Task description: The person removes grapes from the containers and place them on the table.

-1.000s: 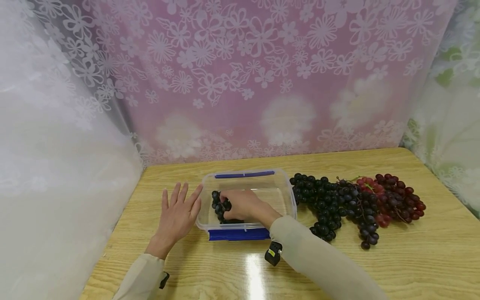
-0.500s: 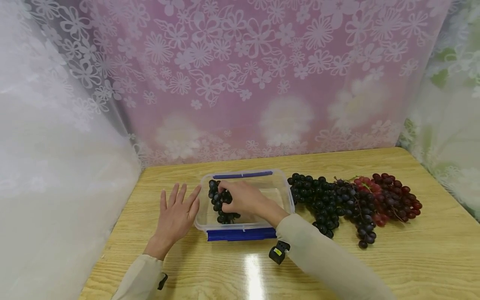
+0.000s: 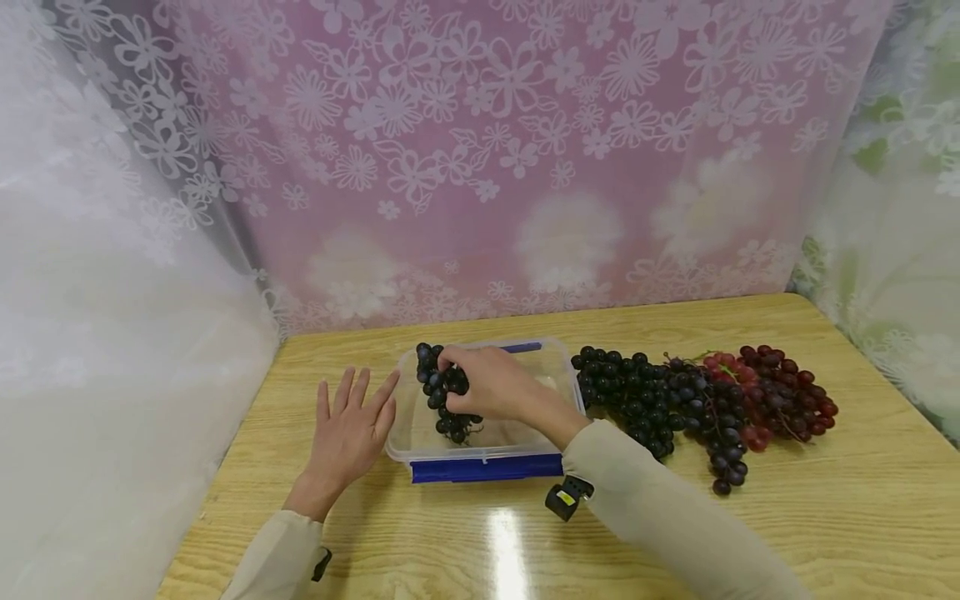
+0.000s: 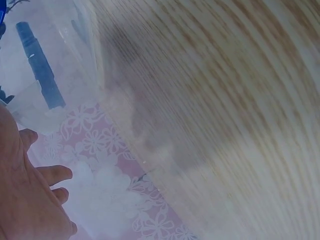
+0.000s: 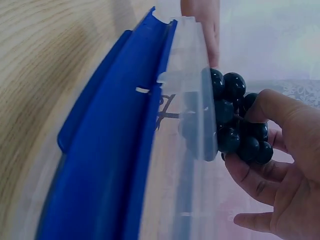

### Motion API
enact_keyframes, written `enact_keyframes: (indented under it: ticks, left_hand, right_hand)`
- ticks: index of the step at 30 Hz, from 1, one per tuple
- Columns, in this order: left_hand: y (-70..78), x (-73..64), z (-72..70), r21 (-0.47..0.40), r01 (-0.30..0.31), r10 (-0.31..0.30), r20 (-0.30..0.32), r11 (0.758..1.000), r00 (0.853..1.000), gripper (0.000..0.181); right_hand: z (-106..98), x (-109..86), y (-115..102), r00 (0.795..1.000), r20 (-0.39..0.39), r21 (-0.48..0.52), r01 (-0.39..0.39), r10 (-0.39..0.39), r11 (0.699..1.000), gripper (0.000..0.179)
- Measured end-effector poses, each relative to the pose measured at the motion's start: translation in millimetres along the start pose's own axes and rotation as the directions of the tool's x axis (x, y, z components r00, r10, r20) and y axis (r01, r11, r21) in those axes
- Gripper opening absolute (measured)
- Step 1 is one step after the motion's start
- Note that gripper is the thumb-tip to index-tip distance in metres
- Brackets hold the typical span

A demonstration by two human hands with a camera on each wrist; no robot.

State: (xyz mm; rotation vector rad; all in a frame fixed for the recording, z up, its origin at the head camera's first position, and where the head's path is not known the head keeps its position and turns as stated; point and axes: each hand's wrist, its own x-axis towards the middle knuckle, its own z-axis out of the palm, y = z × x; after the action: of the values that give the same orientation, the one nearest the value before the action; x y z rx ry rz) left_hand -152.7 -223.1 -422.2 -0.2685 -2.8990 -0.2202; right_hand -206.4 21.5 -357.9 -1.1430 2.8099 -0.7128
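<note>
My right hand [image 3: 498,385] grips a dark bunch of grapes [image 3: 432,375] between thumb and fingers, over the left side of a clear plastic box [image 3: 525,432] with blue clips. In the right wrist view, some of the grapes [image 5: 234,85] show above the box wall and others show through it; thumb and fingertips curl round them. My left hand [image 3: 347,437] lies with fingers spread and straight beside the box's left end, its thumb and index fingertip close to the wall. In the left wrist view the left hand [image 4: 25,185] is partly seen, holding nothing.
Right of the box lie a black bunch of grapes [image 3: 630,392], a dark purple bunch [image 3: 712,412] and red grapes [image 3: 787,392], close together on the wooden table [image 3: 847,508]. A floral curtain [image 3: 570,167] hangs behind the table's back edge.
My right hand has lifted the dark grapes up from the box floor, so that more of the bunch shows near the far rim. The left hand keeps its place.
</note>
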Motion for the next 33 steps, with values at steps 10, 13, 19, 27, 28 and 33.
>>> enact_keyframes:
  ticks: [10,13,19,27,28,33]
  left_hand:
    - [0.5,1.0,1.0,0.038,-0.023,0.023,-0.01,0.999,1.0,0.051]
    - [0.6,0.9,1.0,0.052,-0.031,0.031,-0.016,0.998,0.999,0.05]
    - [0.4,0.9,0.5,0.063,-0.05,0.052,-0.028,0.997,0.998,0.05]
    - [0.1,0.1,-0.8,0.058,-0.044,0.044,-0.014,0.997,0.999,0.05]
    - [0.1,0.0,-0.9,0.056,-0.043,0.044,-0.014,0.997,0.999,0.05]
    - [-0.9,0.4,-1.2,0.035,-0.03,0.03,0.0,0.999,1.0,0.051]
  right_hand:
    - [-12.3,-6.9,-1.2,0.998,-0.057,-0.01,0.014,-0.015,1.0,0.03]
    - [-17.6,-9.7,-1.1,0.999,-0.052,-0.005,-0.01,0.01,1.0,0.029]
    - [-31.5,-16.9,0.3,0.996,-0.036,-0.008,-0.084,0.083,0.996,0.031]
    - [-53.9,-28.0,9.3,0.989,-0.042,0.004,-0.145,0.145,0.989,0.032]
    - [-56.6,-29.4,11.4,0.988,-0.042,0.007,-0.151,0.151,0.989,0.032]
    - [-67.7,-37.4,23.3,0.986,-0.058,0.024,-0.156,0.157,0.987,0.033]
